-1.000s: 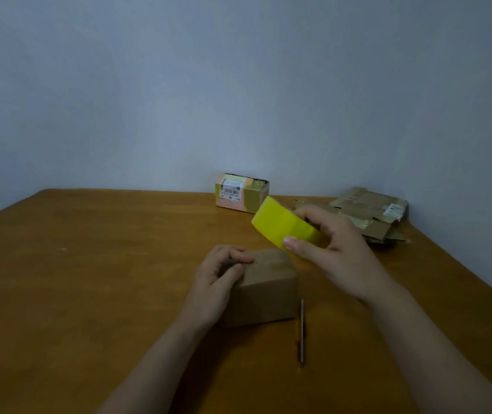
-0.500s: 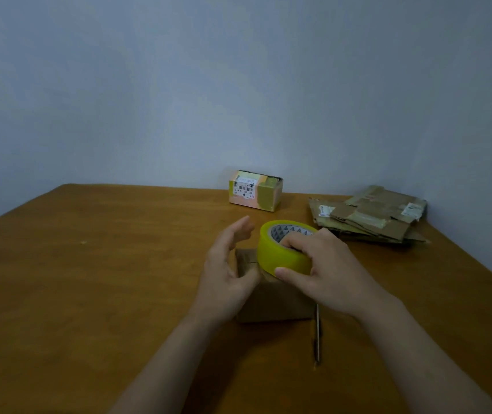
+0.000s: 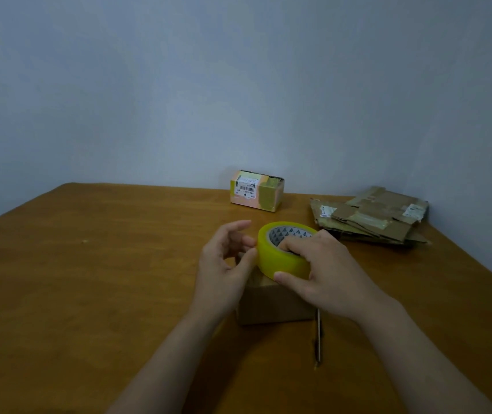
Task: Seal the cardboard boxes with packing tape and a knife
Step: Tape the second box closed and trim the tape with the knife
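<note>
A small plain cardboard box [image 3: 274,306] sits on the wooden table [image 3: 89,279] in front of me. A yellow roll of packing tape [image 3: 280,258] lies flat just above the box top, held by my right hand [image 3: 319,270], with fingers in its core and the thumb on its outer side. My left hand [image 3: 226,264] is at the roll's left side, fingers spread, thumb touching the tape's surface. A thin knife [image 3: 318,336] lies on the table just right of the box.
A second small box [image 3: 256,191] with a barcode label and tape on it stands at the table's far edge by the wall. A stack of flattened cardboard [image 3: 370,216] lies at the far right corner.
My right hand turned the tape roll from tilted on edge to flat and lowered it onto the box. My left hand left the box top and came up to the roll's side.
</note>
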